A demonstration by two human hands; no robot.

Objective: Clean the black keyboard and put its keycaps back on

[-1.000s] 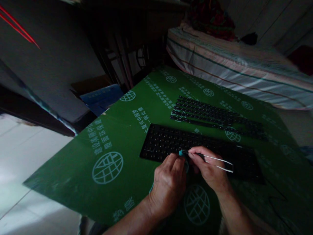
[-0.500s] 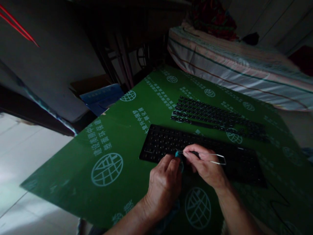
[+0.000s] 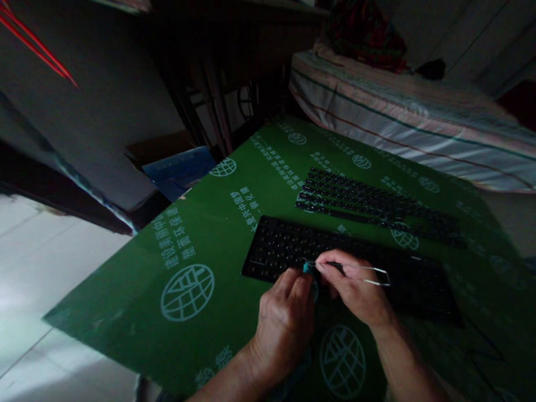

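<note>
A black keyboard without its keycaps lies on the green tabletop, its key sockets bare. My left hand is closed at the keyboard's front edge and pinches a teal cloth, whose tip shows past the fingers. More teal shows dimly below that wrist. Over the keyboard, my right hand grips a wire keycap puller by its dark handle. One wire end sticks out to the right; the other end meets the cloth at my left fingertips. The fine contact there is too small to make out.
Behind the keyboard, loose black keycaps lie in rows on the printed green table. A cable runs off at the right. A bed stands beyond the table, and a blue box sits beside its left edge.
The whole view has shifted slightly, so everything sits a little lower and further right. Both hands keep their grips, with the cloth and puller tip still together.
</note>
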